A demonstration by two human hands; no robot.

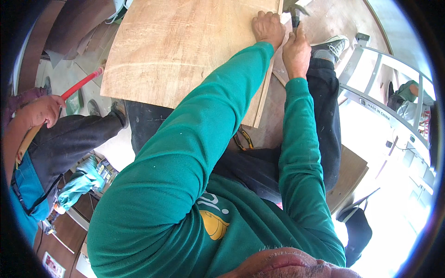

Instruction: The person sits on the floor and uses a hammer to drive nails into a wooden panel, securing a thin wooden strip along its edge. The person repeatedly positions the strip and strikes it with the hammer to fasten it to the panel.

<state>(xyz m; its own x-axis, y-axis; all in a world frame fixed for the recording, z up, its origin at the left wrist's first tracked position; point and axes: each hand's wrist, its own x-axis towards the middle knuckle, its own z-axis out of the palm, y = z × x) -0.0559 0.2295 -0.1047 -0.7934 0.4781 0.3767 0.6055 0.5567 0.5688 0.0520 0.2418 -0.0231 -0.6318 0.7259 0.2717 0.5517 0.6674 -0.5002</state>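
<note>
A large plywood panel [185, 41] lies in front of me, with a narrow wooden strip [263, 99] along its right edge. My left hand [269, 28] rests near the far end of that edge, its fingers curled closed; what they pinch, if anything, is hidden. Just right of it, my right hand [296, 53] is wrapped around the dark handle of a hammer [296, 11]. The hammer's metal head is level with my left knuckles, a short way to their right, and looks slightly blurred.
Pliers with yellow-and-black handles [244, 138] lie below the panel's near edge. On the left, another person's hand [46, 111] is close to a red bar [83, 85]. An aluminium ladder [371, 99] stands at right, beyond my shoe [331, 47]. A dark bag [357, 227] sits lower right.
</note>
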